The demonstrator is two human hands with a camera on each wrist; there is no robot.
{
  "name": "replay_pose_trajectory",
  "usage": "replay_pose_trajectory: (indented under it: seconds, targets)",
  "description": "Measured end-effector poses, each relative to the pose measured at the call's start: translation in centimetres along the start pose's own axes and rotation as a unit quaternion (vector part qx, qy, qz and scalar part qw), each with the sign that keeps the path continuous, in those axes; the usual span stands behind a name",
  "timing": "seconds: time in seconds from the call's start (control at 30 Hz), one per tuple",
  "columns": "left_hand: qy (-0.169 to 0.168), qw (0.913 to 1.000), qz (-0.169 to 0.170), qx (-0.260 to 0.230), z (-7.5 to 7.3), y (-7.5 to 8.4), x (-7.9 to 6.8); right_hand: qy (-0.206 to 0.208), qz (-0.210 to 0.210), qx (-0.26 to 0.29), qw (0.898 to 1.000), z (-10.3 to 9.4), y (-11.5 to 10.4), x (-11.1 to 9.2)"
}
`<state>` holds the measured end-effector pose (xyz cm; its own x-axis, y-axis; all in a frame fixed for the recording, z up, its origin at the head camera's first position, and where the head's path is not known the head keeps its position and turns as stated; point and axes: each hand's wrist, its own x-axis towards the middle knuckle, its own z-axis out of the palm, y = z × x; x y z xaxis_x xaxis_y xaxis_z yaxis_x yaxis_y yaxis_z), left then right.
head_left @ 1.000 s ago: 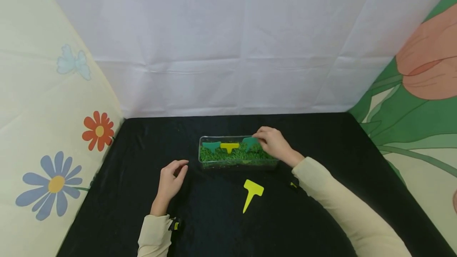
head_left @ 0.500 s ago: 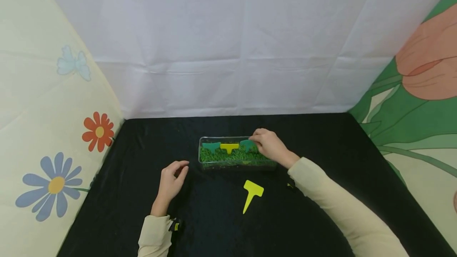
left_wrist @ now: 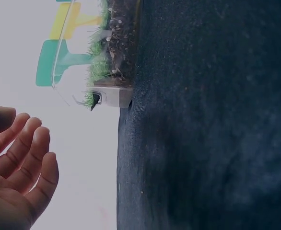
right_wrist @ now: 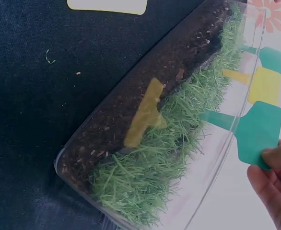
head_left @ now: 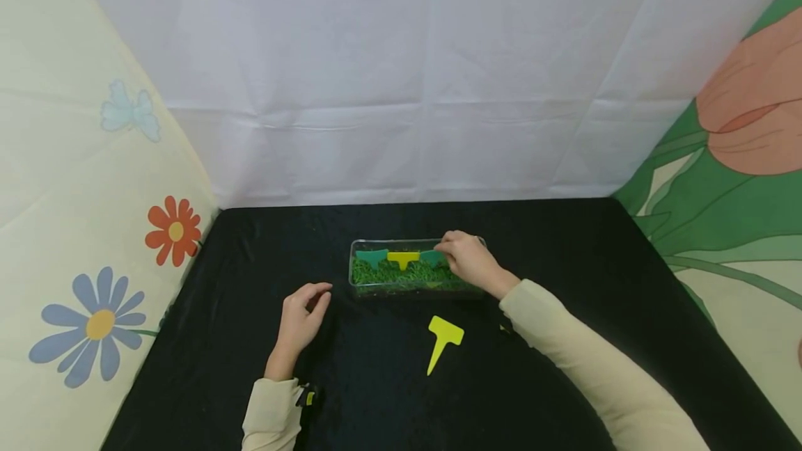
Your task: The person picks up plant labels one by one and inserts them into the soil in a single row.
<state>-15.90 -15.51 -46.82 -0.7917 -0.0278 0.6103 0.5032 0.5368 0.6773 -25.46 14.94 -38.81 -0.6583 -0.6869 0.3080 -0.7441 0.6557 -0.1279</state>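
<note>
My right hand (head_left: 473, 259) pinches the head of a green T-shaped plant label (right_wrist: 259, 132) between thumb and finger, at its corner. The label's stem stands in the grass inside a clear plastic tray (head_left: 413, 289) of soil. To its left a yellow plant label (head_left: 403, 259) stands upright in the grass, and a second green plant label (head_left: 372, 257) is beyond that. My left hand (head_left: 299, 319) holds nothing, fingers loosely bent, left of the tray and apart from it. Its palm and fingers show in the left wrist view.
Another yellow plant label (head_left: 445, 333) lies flat on the black cloth (head_left: 376, 381) in front of the tray. A white sheet (head_left: 401, 89) hangs behind the table, with flower-patterned cloth at both sides.
My right hand has moved down and slightly left, and the green label it pinches has sunk lower, level with the yellow one. My left hand has stayed still.
</note>
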Motion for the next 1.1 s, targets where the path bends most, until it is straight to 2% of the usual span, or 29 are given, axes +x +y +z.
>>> replay_pose_trajectory:
  seconds: [0.43, 0.9, 1.1]
  targets:
    - [0.004, 0.9999, 0.014, 0.008, 0.25, -0.33, -0.05, -0.042, 0.01, -0.013, 0.999, 0.26, -0.21, 0.41]
    - [-0.001, 0.9999, 0.015, 0.006, 0.4, -0.16, -0.04, -0.031, 0.009, -0.004, 0.999, 0.37, -0.07, 0.4]
    - [-0.007, 0.9999, 0.013, 0.007, 0.43, -0.01, 0.01, -0.01, 0.018, -0.014, 1.0, -0.06, -0.07, 0.05]
